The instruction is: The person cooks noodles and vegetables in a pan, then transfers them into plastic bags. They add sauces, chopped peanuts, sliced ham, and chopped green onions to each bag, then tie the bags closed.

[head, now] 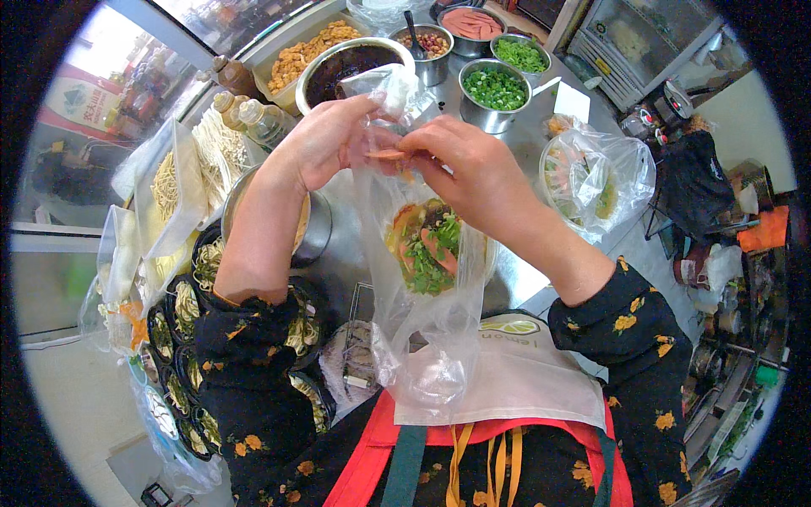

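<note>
My left hand grips the gathered upper part of a clear plastic bag. Close beside it, the bent fingers of my right hand pinch at the bag's upper edge. Between the hands shows a thin orange-pink strip; whether it is a slice of food or a finger, I cannot tell. Below my hands, the bag surrounds a round container of food, topped with chopped greens and pink slices. The loose bottom of the bag hangs in front of my white apron panel.
Behind my hands stand a pot of dark sauce and steel tubs of chopped scallions, greens and pink slices. A bagged bowl sits at right. Noodles and several black bowls crowd the left.
</note>
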Available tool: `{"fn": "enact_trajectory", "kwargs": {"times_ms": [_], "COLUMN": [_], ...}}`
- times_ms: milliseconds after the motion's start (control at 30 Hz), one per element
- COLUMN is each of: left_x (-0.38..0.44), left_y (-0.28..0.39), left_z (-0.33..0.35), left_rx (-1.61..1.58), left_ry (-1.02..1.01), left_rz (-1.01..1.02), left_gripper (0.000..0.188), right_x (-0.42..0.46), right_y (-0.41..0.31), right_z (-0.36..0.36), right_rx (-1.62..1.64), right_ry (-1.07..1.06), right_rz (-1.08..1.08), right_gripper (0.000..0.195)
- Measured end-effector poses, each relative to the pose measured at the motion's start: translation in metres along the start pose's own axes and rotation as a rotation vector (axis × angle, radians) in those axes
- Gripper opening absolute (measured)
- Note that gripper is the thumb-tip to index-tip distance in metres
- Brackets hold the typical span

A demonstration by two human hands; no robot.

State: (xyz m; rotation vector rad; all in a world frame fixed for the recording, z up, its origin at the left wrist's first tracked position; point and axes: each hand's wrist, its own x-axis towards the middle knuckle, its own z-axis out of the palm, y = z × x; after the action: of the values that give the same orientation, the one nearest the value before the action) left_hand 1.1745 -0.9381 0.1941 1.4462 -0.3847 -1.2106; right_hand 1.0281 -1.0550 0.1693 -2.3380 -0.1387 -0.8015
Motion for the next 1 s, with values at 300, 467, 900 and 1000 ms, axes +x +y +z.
{"fn": "enact_trajectory", "kwargs": {"times_ms": [300,467,900,1000], "left_x": [0.006,0.001,0.003,0.003], "left_y": [-0.002,0.0,-0.001,0.0], "left_z": [-0.007,-0.001,-0.006,-0.005], "left_rx": [-0.116,-0.075,-0.013,0.086], "left_ry": [-0.009,0.017,-0.13,-0.146], "left_rz": [0.004,-0.009,-0.03,0.006], "left_gripper": [0.03,0.036,0.042,0.043], "right_x": [-0.008,-0.014,-0.039,-0.046], "right_y": [0.005,0.004,0.006,-0.001], "right_z": [0.007,0.01,0.006,0.0], "right_rx": [-0.155,-0.129,-0.078,-0.082], "right_ry": [-0.005,-0.015,-0.186,-0.29], "right_rz": [-0.126,-0.145,-0.133,-0.156], "right_gripper": [0.018,0.021,0.022,0.021]}}
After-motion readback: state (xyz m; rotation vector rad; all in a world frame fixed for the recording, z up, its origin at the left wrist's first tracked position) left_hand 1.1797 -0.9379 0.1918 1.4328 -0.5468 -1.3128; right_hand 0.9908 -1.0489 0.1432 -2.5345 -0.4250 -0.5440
